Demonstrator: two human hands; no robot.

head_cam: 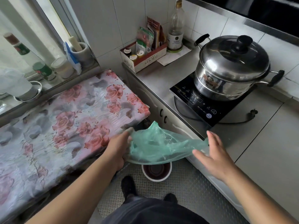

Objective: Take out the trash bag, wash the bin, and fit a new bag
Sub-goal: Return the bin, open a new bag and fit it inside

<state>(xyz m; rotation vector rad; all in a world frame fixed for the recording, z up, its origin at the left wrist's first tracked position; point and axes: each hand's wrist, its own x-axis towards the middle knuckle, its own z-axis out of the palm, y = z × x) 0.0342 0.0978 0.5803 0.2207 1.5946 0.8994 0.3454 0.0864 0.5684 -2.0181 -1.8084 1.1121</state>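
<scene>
Thin translucent green bag [160, 146] spread open, crumpled, above small white round bin [156, 171] upright on floor

Bag [159, 146]: translucent green. Bin [156, 171]: white rim, dark maroon inside. Cloth [64, 120]: pale grey-lilac, pink rose print, glossy. Pot [233, 68]: polished steel, black knob and handles. Hob [208, 105]: black glass, white markings. Box [144, 59]: white with red trim. Bench [267, 143]: plain grey. Floor [191, 191]: grey checker-plate pattern. Shoes [128, 186]: black. Wall tiles [129, 16]: white.
</scene>
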